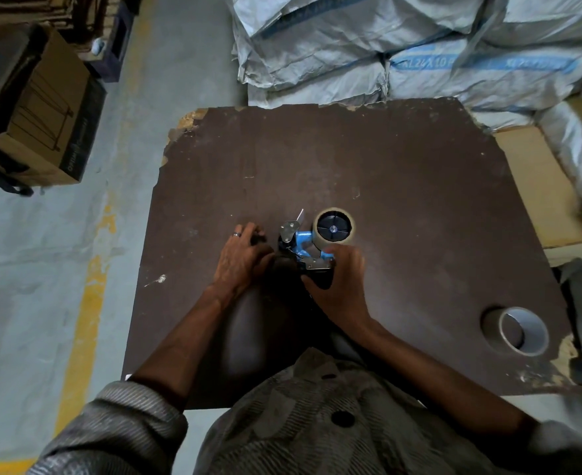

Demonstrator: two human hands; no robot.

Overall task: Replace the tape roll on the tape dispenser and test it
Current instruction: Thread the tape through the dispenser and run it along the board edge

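my right hand (pixel 337 286) is wrapped around the black handle of the blue tape dispenser (pixel 303 246), which sits mid-board on the brown table (pixel 402 173). a clear tape roll (pixel 333 228) is mounted on its hub. my left hand (pixel 240 257) is curled at the dispenser's front end; what it grips, i cannot tell. a second roll (pixel 519 332) lies flat, well apart, near the table's right corner.

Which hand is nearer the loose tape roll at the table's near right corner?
The right hand. It grips the tape dispenser mid-table, on the side toward the loose tape roll. The left hand sits on the dispenser's far side, farther away.
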